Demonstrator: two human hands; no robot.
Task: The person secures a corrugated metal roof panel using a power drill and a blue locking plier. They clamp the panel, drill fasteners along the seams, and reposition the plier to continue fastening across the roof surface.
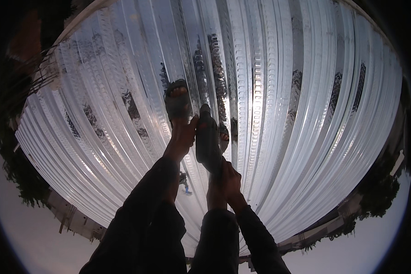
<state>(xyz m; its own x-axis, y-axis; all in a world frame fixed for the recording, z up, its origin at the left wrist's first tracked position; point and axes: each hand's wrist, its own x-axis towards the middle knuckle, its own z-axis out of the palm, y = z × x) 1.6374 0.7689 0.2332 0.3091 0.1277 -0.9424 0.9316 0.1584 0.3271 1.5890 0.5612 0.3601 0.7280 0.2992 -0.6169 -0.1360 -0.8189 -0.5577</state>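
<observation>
two dark sleeves (133,201); right fingers (232,175) grasping one drill (208,139); left fingers (192,128): cannot tell

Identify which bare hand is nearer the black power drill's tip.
The bare left hand, beside the front of the black power drill; the bare right hand grips its rear.

From my end that blue thing (187,190) is too tiny to identify, and the dark drill (207,141) half-hides the right foot (224,136).

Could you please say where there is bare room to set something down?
Ribbed metal sheeting lies bare right of the power tool and right hand, and left of the left hand. The middle is crowded with these and sandalled feet.
</observation>
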